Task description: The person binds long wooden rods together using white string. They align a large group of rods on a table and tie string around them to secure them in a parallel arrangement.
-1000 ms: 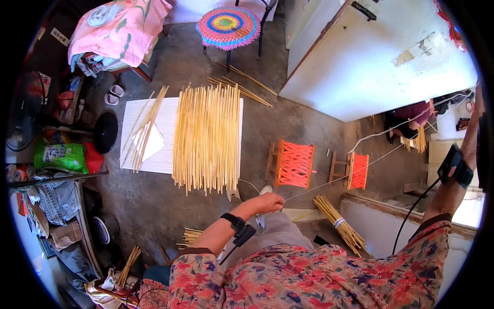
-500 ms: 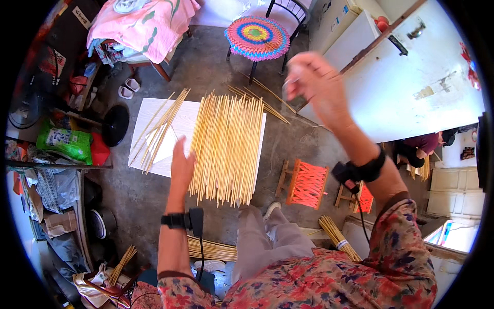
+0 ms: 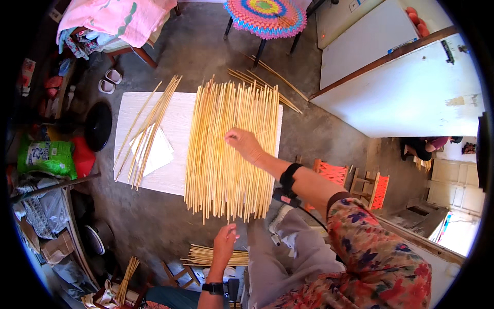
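1. Here it was, down on the floor: the row of sticks lay across the right part of a pale, wood-grained board.
2. And what a row: long, slender, straw-yellow, some rods deeper gold, packed side by side with dark slits between them!
3. Ragged at both ends, too; tips jutted unevenly past the board's far and near edges.
4. In came the right hand, above the middle of the row, fingers curled narrow; whether it pinched anything, or touched the sticks, could not be told.
5. The left hand sat just off the near tips, fingers half bent; its grip could not be told either.
6. Over on the left, loose sticks slanted across white sheets.
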The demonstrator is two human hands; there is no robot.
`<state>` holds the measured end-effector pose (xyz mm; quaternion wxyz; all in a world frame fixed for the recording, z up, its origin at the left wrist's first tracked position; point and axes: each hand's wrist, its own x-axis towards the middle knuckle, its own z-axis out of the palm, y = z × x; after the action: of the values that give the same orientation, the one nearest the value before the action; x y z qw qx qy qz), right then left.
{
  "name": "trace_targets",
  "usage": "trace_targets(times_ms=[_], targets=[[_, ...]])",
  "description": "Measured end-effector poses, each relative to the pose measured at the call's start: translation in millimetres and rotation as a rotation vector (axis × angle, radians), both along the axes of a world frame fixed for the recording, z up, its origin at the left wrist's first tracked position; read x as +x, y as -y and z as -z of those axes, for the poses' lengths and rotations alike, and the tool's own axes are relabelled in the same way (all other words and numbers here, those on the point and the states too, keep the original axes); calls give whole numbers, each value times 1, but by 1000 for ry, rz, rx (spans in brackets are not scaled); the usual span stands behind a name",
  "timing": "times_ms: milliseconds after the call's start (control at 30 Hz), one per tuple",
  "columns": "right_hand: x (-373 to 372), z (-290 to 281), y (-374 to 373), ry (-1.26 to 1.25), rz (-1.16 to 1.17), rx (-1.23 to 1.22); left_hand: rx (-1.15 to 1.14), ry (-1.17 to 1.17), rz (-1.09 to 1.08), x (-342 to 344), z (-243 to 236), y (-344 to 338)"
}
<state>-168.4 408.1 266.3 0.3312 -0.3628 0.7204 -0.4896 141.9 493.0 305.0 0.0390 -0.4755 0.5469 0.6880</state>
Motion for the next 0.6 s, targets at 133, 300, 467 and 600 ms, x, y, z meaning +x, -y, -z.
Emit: trace_targets(times_ms=[133, 300, 467, 600], targets=[[22, 71, -6, -208, -39, 240, 8, 43, 3, 14, 9, -6], [30, 125, -11, -225, -64, 249, 58, 39, -26, 24, 30, -20], [24, 153, -20, -316, -134, 319, 68, 72, 45, 5, 39, -13], [23, 123, -52, -239, -10, 178, 70, 77, 88, -14, 39, -11]])
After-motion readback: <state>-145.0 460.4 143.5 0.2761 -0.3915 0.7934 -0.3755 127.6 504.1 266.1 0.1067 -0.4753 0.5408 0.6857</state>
